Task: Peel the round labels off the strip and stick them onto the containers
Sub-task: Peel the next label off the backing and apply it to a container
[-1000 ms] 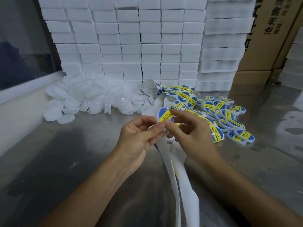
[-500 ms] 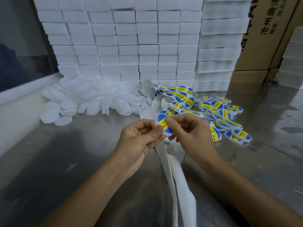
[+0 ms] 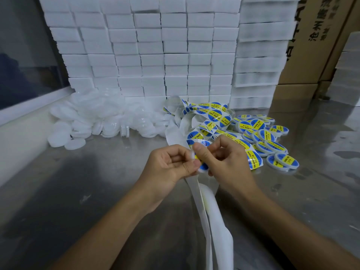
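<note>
A wall of stacked white foam blocks (image 3: 152, 55) fills the back of the room, with brown cartons (image 3: 311, 47) to the right of it, and in front runs a dull steel worktop (image 3: 78, 201). Against the blocks lies a heap of unlabelled clear containers (image 3: 101, 117); to the right, a smaller spread of labelled containers (image 3: 270, 141) in blue and yellow. Between the two heaps the label strip (image 3: 206, 117) coils loosely, and its bare white backing (image 3: 212, 221) trails towards the near edge of the worktop.

The likeliest slip, I'd say, is the label going on crooked or creased, since the container is small, clear and nearly hidden by fingers. The loose strip also loops close behind the hands, so a sticky edge could catch on it.

The left hand (image 3: 171, 164) is curled tight, thumb and fingers pinching the rim of the small container (image 3: 194, 158). The right hand (image 3: 224, 160) is curled too, its thumb pressing the round label (image 3: 203, 166) onto the container's face, right in front of the person.
</note>
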`<state>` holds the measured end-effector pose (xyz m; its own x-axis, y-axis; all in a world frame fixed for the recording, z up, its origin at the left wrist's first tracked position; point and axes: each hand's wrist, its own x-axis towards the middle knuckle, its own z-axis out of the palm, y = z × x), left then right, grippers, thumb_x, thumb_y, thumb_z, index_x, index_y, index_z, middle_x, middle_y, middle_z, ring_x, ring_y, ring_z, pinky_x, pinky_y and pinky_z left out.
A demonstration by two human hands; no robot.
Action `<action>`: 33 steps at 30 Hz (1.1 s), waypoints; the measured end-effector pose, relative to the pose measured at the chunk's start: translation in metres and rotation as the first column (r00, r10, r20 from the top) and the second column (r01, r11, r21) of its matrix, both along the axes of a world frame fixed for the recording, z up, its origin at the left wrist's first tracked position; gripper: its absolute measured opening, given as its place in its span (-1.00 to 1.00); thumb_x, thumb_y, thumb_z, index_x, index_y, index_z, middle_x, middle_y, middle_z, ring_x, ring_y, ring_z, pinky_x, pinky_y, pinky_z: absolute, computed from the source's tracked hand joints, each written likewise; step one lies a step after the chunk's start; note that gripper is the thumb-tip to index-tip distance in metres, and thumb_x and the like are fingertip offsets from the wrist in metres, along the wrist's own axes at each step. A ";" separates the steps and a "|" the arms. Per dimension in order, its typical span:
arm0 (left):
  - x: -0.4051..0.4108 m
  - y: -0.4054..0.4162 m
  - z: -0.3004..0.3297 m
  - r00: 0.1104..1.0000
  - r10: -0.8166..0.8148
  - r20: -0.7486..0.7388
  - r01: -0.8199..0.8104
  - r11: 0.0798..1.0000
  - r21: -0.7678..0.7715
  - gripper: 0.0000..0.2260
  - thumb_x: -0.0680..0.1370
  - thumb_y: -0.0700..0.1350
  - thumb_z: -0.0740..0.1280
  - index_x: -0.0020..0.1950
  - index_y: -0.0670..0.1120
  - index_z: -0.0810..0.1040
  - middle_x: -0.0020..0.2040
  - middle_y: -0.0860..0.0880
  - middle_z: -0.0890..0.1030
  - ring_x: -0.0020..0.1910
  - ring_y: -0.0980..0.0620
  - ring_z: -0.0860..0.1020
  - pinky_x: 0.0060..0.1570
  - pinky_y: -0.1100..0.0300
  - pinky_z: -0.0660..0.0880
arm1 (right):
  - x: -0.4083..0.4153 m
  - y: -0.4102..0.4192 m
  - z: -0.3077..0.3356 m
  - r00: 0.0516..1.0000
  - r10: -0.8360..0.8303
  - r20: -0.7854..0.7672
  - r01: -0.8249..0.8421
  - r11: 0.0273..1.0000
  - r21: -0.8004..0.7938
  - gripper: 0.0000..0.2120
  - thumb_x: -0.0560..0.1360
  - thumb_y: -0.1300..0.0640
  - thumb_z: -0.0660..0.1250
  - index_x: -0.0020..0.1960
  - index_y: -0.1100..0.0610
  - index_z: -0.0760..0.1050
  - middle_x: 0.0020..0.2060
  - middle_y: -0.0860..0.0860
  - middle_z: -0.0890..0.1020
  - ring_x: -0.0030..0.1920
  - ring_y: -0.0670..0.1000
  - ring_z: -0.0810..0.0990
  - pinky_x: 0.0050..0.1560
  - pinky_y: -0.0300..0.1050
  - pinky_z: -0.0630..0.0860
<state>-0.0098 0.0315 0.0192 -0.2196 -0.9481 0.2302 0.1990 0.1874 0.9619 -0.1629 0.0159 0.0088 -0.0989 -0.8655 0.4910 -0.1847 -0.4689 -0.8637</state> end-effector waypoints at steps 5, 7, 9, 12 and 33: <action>0.001 -0.001 0.000 0.997 0.031 0.068 -0.029 0.999 -0.028 -0.90 0.44 -0.36 0.40 -0.22 -0.24 0.50 -0.21 -0.21 0.66 -0.23 -0.06 0.65 -0.14 0.17 0.61 | -0.003 -0.004 -0.001 1.000 -0.022 -0.019 0.022 1.000 0.010 -0.54 0.41 -0.13 0.42 -0.33 0.23 0.35 -0.49 0.20 0.56 -0.58 0.06 0.48 -0.55 -0.19 0.37; 0.002 -0.001 0.000 0.997 0.021 0.080 -0.020 1.000 -0.019 -0.91 0.46 -0.33 0.38 -0.16 -0.29 0.48 -0.20 -0.22 0.68 -0.23 -0.11 0.68 -0.23 0.16 0.62 | -0.005 -0.007 -0.002 1.000 -0.022 -0.018 0.021 1.000 -0.006 -0.60 0.50 0.01 0.40 -0.33 0.23 0.36 -0.51 0.20 0.55 -0.60 0.04 0.48 -0.55 -0.23 0.35; 0.001 -0.002 0.000 0.995 0.037 0.091 -0.035 0.999 -0.023 -0.91 0.50 -0.32 0.36 -0.12 -0.28 0.46 -0.20 -0.24 0.68 -0.24 -0.16 0.69 -0.31 0.15 0.62 | -0.007 -0.009 -0.002 1.000 -0.001 0.011 0.001 1.000 -0.010 -0.71 0.54 0.12 0.39 -0.26 0.24 0.41 -0.49 0.19 0.59 -0.59 0.01 0.49 -0.52 -0.23 0.38; 0.002 -0.005 0.000 0.989 0.138 0.056 -0.137 0.990 -0.031 -0.95 0.55 -0.32 0.32 -0.08 -0.25 0.46 -0.29 -0.25 0.67 -0.32 -0.15 0.68 -0.35 0.13 0.63 | -0.008 -0.007 -0.001 0.993 0.118 -0.030 -0.119 0.993 -0.011 -0.90 0.53 0.25 0.39 0.04 0.18 0.53 -0.42 0.11 0.64 -0.47 0.01 0.58 -0.37 -0.22 0.49; 0.003 -0.014 -0.012 0.912 0.343 0.224 -0.284 0.924 -0.256 -0.81 0.57 -0.26 0.32 -0.15 0.00 0.55 -0.46 0.07 0.60 -0.56 0.20 0.41 -0.47 0.33 0.37 | -0.006 -0.001 0.006 0.978 0.195 0.068 -0.200 0.977 0.073 -0.80 0.51 0.21 0.40 -0.25 0.24 0.48 -0.51 0.05 0.61 -0.56 -0.06 0.51 -0.49 -0.28 0.44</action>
<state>-0.0070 0.0175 0.0067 0.0010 -0.9120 0.4102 -0.1556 0.4051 0.9009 -0.1686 0.0144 0.0153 0.0502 -0.9068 0.4186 -0.0418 -0.4207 -0.9062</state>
